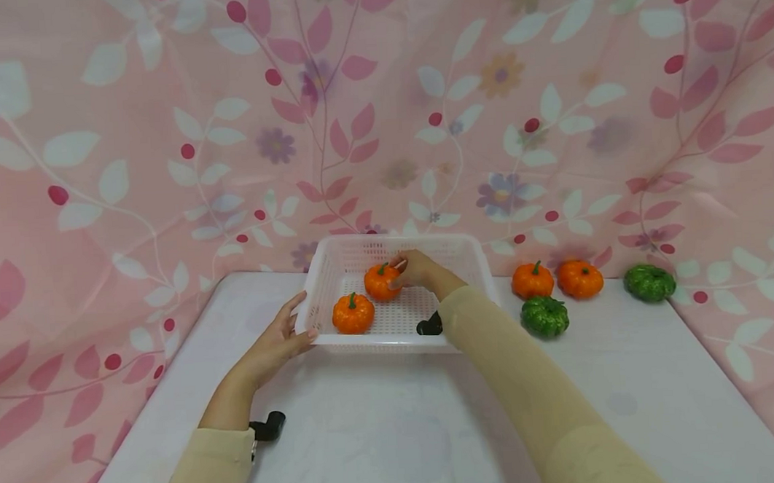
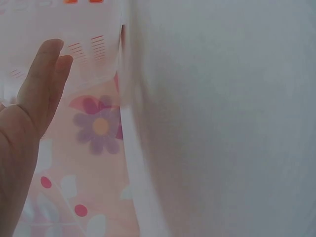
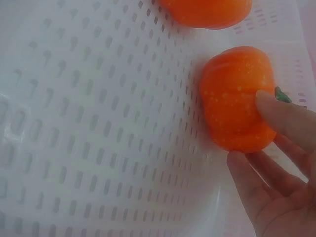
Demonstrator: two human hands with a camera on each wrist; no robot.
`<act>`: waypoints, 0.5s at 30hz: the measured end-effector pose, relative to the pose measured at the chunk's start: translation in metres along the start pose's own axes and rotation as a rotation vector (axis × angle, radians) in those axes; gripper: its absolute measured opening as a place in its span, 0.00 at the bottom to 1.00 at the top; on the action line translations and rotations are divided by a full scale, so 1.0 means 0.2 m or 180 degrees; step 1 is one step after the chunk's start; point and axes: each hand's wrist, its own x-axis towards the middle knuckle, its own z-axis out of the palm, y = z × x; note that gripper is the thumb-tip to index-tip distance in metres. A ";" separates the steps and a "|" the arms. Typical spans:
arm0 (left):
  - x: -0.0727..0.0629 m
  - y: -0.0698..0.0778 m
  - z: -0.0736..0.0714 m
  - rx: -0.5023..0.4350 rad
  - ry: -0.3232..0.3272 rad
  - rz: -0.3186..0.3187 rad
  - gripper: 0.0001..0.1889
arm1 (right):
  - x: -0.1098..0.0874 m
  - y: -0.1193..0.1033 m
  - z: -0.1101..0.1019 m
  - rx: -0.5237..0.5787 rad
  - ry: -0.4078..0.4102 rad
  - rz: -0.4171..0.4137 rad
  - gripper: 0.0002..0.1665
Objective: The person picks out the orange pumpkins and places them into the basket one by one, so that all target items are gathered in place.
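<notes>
A white plastic basket (image 1: 392, 343) with slotted walls and floor stands at the back of the table. My right hand (image 1: 418, 270) reaches inside it, thumb and fingers holding an orange mini pumpkin (image 3: 237, 98) with a green stem. Whether that pumpkin bears on the basket floor cannot be told. Another orange mini pumpkin (image 1: 353, 314) sits in front of it, toward the left. My left hand (image 1: 277, 347) touches the basket's front left corner, its thumb by the front rim. Straight fingers (image 2: 49, 74) lie against the outer wall in the left wrist view.
Right of the basket lie two orange pumpkins (image 1: 532, 280) (image 1: 580, 279), a green one (image 1: 545, 316) and another green one (image 1: 650, 282) farther right. Black devices sit at both wrists. A pink floral curtain (image 1: 381, 125) hangs behind the white table (image 1: 383, 424).
</notes>
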 end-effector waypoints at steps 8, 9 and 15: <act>-0.01 -0.01 -0.01 0.0013 0.0000 0.0008 0.46 | -0.01 -0.02 0.00 -0.0173 0.0004 -0.0055 0.30; -0.01 -0.01 -0.01 0.0008 0.0001 0.0010 0.46 | -0.01 -0.02 -0.01 -0.0213 0.0021 -0.0060 0.29; 0.00 -0.02 -0.01 -0.0009 -0.0035 0.0013 0.46 | -0.02 -0.02 -0.03 -0.0295 0.0095 -0.0005 0.27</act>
